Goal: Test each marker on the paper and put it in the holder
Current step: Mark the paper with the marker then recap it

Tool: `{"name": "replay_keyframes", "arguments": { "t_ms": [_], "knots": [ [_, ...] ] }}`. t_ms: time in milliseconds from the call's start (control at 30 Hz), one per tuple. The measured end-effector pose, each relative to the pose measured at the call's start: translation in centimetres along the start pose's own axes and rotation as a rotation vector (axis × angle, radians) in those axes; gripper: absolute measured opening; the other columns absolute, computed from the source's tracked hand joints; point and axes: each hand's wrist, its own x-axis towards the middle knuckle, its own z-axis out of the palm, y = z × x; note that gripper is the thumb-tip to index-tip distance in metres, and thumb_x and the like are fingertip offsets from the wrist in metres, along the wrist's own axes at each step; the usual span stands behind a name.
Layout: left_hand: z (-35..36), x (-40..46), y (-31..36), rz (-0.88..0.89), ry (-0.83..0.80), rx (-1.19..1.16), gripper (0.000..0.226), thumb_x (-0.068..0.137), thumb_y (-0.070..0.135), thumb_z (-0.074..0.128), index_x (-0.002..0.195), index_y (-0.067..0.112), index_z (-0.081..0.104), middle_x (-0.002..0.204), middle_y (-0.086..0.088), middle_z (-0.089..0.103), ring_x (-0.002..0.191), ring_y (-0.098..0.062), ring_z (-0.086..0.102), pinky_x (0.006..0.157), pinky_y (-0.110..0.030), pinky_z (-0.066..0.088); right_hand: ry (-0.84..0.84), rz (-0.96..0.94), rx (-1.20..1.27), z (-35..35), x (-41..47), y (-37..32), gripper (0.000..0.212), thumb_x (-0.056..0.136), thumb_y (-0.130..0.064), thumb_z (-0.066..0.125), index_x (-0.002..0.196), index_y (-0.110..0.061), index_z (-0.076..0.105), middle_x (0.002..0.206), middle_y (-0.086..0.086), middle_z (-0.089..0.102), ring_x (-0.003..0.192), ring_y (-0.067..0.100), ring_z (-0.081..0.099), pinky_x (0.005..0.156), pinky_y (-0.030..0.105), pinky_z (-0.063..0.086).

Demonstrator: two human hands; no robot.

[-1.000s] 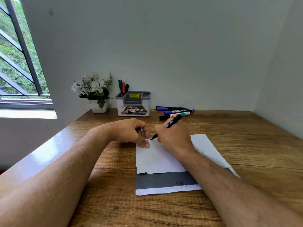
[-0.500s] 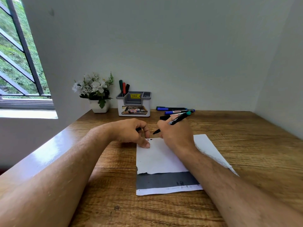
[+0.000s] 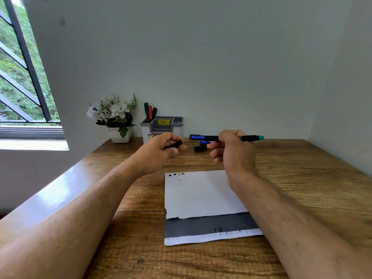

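Observation:
My right hand (image 3: 233,152) grips a black marker with a teal end (image 3: 249,138), held level above the desk beyond the paper. In my left hand (image 3: 161,150) sits its black cap (image 3: 174,144), pinched between thumb and fingers, a short gap from the marker's tip. The white paper (image 3: 201,194) lies on the desk below, with small dark test marks near its top left corner. The grey and white holder (image 3: 161,127) stands at the back by the wall with three markers upright in its left slot. More markers (image 3: 201,142) lie on the desk to its right.
A white pot of white flowers (image 3: 114,119) stands left of the holder. A grey sheet (image 3: 209,228) sticks out under the paper's near edge. The wooden desk (image 3: 302,178) meets walls at the back and right; a window is at the left.
Both hands have lifted off the paper and moved toward the back. The marker has turned from tip-down on the paper to level, and the test marks now show.

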Motion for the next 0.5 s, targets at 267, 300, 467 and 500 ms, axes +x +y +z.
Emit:
{"name": "replay_keyframes", "arguments": {
  "t_ms": [267,300,467,500],
  "knots": [
    [0.28,0.19,-0.20,0.052,0.050,-0.041,0.020,0.099,0.006,0.055,0.112,0.019,0.063,0.105,0.004,0.075,0.093,-0.012,0.072,0.079,-0.029,0.058,-0.128,-0.016,-0.005,0.34,-0.22,0.34,0.012,0.089,-0.013,0.061,0.077,-0.015,0.059,0.070,0.013,0.076,0.047,0.018,0.064,0.039,0.025,0.047],
    [0.34,0.20,-0.23,0.054,0.044,-0.041,0.020,0.099,0.005,0.054,0.112,0.018,0.063,0.105,0.003,0.074,0.091,-0.012,0.072,0.077,-0.029,0.058,-0.143,-0.014,-0.003,0.38,-0.27,0.35,0.013,0.088,-0.013,0.062,0.076,-0.015,0.059,0.070,0.013,0.076,0.046,0.018,0.063,0.039,0.024,0.046],
    [0.38,0.24,-0.39,0.080,0.041,-0.006,0.021,0.098,0.006,0.056,0.108,0.023,0.063,0.102,0.004,0.074,0.089,-0.011,0.070,0.077,-0.031,0.059,-0.169,-0.013,-0.025,0.50,-0.33,0.47,0.010,0.089,-0.014,0.062,0.080,-0.013,0.059,0.071,0.013,0.076,0.045,0.018,0.062,0.040,0.024,0.047],
    [0.36,0.23,-0.38,0.085,0.042,0.007,0.022,0.098,0.006,0.056,0.108,0.024,0.064,0.101,0.005,0.074,0.089,-0.010,0.070,0.077,-0.029,0.058,-0.169,-0.016,-0.036,0.48,-0.31,0.51,0.009,0.089,-0.015,0.062,0.081,-0.012,0.060,0.071,0.012,0.076,0.046,0.017,0.063,0.040,0.024,0.047]
  ]
}}
